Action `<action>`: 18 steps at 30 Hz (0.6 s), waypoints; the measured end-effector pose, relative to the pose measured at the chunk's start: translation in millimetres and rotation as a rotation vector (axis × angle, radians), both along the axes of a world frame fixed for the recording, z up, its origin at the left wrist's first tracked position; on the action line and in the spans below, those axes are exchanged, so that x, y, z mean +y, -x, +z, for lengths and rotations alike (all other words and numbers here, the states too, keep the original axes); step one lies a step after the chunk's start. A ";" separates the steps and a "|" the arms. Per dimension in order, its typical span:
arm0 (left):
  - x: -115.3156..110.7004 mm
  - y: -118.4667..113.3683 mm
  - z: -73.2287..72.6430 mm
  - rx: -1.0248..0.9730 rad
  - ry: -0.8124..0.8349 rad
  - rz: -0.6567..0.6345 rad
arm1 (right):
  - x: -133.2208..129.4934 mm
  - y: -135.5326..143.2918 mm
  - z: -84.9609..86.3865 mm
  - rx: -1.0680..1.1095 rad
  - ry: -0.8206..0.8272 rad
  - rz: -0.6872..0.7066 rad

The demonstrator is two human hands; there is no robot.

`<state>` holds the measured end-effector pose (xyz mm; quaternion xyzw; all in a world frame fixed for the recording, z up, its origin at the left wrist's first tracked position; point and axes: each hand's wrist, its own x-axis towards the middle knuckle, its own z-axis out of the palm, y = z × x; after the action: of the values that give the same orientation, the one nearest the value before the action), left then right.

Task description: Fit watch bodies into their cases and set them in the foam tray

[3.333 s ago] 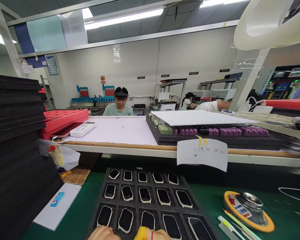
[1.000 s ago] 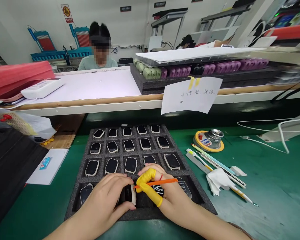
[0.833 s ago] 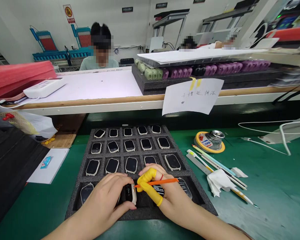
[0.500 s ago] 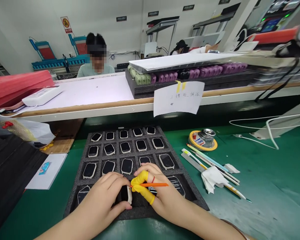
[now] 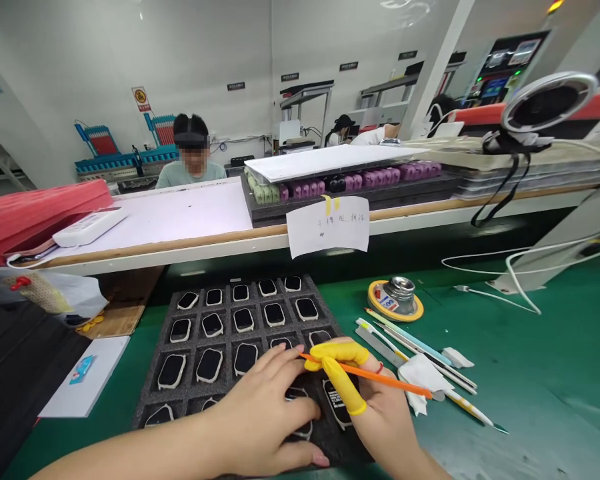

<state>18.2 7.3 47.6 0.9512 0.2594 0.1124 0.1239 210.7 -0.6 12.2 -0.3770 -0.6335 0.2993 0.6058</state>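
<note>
A black foam tray point(image 5: 191, 341) holds rows of watches with dark screens and pale frames. Over its front part, my left hand point(image 5: 260, 413) has its thumb and fingers around a watch point(image 5: 300, 427) lying in a compartment. Yellow finger covers sit on the thumb and index finger of my right hand point(image 5: 365, 380), which pinches a thin orange stick point(image 5: 395, 382). The stick's tip is near the fingertips of my left hand. Beneath my right hand lies another watch point(image 5: 336, 403) with white text on its screen.
Right of the tray are a tape roll point(image 5: 419, 308) with a glass bottle point(image 5: 401, 291), brushes and crumpled tissue point(image 5: 420, 377). A raised shelf point(image 5: 195, 237) crosses behind. White paper point(image 5: 85, 377) lies at left. A person point(image 5: 193, 150) sits beyond the shelf.
Both hands have moved right, from the tray's front middle compartment to one farther right. The orange stick has moved with my right hand. The camera view has shifted slightly.
</note>
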 end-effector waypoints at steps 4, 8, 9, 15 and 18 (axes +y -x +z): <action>-3.2 16.5 7.4 0.030 -0.006 0.043 | 1.7 -2.0 -1.3 -0.051 -0.003 0.021; -6.6 27.8 -1.3 -0.087 0.026 0.086 | -0.8 -3.8 2.0 -0.181 -0.003 0.049; -7.1 28.4 -4.8 -0.117 0.021 0.081 | -1.9 -4.2 2.5 -0.226 -0.013 0.048; -9.0 25.9 -11.7 -0.138 0.064 0.089 | -4.2 -3.4 4.1 -0.406 -0.096 0.070; -9.9 25.8 -10.3 -0.159 0.150 0.142 | -3.4 -1.5 6.3 -0.428 -0.088 0.125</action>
<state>-7.7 -2.6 37.3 0.9066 0.3233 0.1760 0.2064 212.3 -4.0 18.5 -0.3653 -0.7820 0.2215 0.4537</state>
